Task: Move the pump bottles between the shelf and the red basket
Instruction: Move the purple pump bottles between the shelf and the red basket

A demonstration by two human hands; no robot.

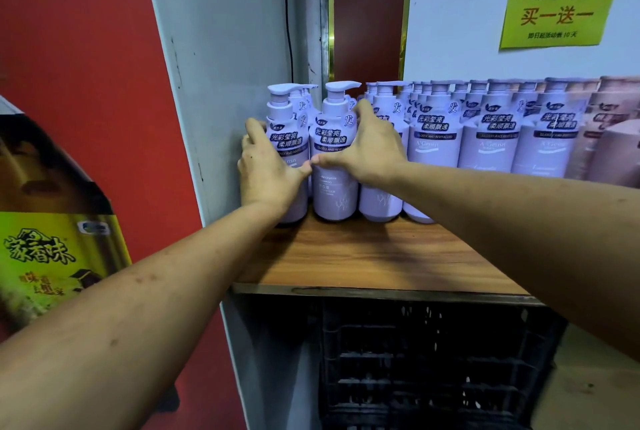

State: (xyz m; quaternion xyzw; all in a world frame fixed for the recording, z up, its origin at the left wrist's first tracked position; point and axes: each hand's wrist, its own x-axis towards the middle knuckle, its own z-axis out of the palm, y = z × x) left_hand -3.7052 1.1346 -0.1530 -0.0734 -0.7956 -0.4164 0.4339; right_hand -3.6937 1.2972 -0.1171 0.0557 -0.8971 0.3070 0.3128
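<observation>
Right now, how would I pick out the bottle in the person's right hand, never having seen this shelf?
Find the wooden shelf and follow its lilac pump bottles left to the grey wall panel. Take the second bottle from that panel, in the front row. Unlike its neighbours, the right hand grips it; the left hand holds the corner bottle.

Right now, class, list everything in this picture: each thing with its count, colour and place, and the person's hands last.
pump bottles: many, exact count hidden, lilac, in rows on the shelf.
brown bottles: a few, pinkish brown, blurred, far right of the shelf.
shelf: one, wood brown, under the bottles.
notice: one, yellow-green, upper right, above the bottles.
crate: one, black, beneath the shelf.
box: one, yellow-green and black, far left.
left hand: grips the leftmost front bottle.
right hand: grips the second front bottle.
</observation>
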